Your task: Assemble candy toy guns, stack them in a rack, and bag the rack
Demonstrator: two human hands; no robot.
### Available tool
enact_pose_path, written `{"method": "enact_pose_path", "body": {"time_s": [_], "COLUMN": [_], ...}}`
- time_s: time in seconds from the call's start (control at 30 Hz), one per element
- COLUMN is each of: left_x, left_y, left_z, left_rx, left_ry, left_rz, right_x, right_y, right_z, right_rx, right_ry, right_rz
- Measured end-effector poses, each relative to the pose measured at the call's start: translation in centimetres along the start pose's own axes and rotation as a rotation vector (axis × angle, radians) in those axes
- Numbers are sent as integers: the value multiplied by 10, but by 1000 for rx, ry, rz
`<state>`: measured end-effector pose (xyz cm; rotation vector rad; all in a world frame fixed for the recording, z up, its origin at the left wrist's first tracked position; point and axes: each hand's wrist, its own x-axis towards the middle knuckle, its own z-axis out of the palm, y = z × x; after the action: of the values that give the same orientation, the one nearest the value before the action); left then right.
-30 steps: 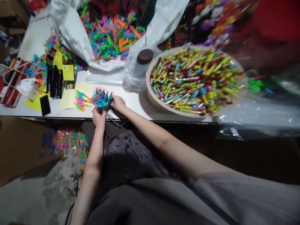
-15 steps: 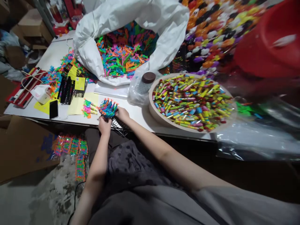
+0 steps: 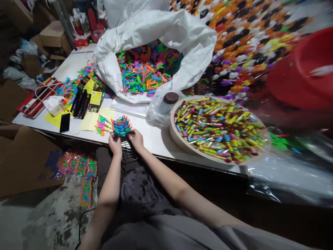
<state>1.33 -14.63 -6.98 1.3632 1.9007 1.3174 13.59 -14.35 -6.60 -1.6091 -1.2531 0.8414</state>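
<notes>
At the table's front edge, my left hand point(image 3: 115, 145) and my right hand point(image 3: 136, 140) are closed on either side of a black plastic grid rack point(image 3: 128, 154). The rack's near end hangs over my lap. Its far part carries a bunch of small blue toy figures point(image 3: 121, 125) with orange ends, lying on the table. My fingertips partly hide where they grip. Left of the bunch lie a few loose pink, green and orange toys point(image 3: 101, 125) with yellow tubes.
Behind stands a white sack point(image 3: 104, 66) of colourful plastic pieces. A beige tub point(image 3: 174, 133) of small tubes and a brown-lidded jar point(image 3: 168, 104) are to the right. A phone point(image 3: 65, 123) and black racks point(image 3: 83, 100) lie left. Packed toys point(image 3: 85, 192) rest on the floor.
The view has shifted, so the table things appear lower and further right. The rack now shows flatter toward me, with more of its grid visible between my hands.
</notes>
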Motion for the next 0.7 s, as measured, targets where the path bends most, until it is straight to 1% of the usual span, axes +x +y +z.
{"method": "enact_pose_path", "body": {"time_s": [0.2,0.37,0.47,0.57,0.63,0.7], "left_x": [8,4,2,4,7,9], "left_y": [7,10,13,17,20,21], "left_z": [-8,-11,-11,-11,-12,-12], "left_rx": [43,86,115,131,142,147], "left_ry": [-52,-85,-105,-169,-208,-221], "left_rz": [4,23,29,28,16,10], "right_x": [4,4,6,6,5,5], "right_y": [-2,6,8,5,2,0], "right_z": [1,-1,-6,-11,-12,-12], "right_rx": [-75,-100,-174,-267,-315,-344], "right_ry": [-27,3,-3,-39,-44,-39], "right_rz": [33,58,60,56,76,90]}}
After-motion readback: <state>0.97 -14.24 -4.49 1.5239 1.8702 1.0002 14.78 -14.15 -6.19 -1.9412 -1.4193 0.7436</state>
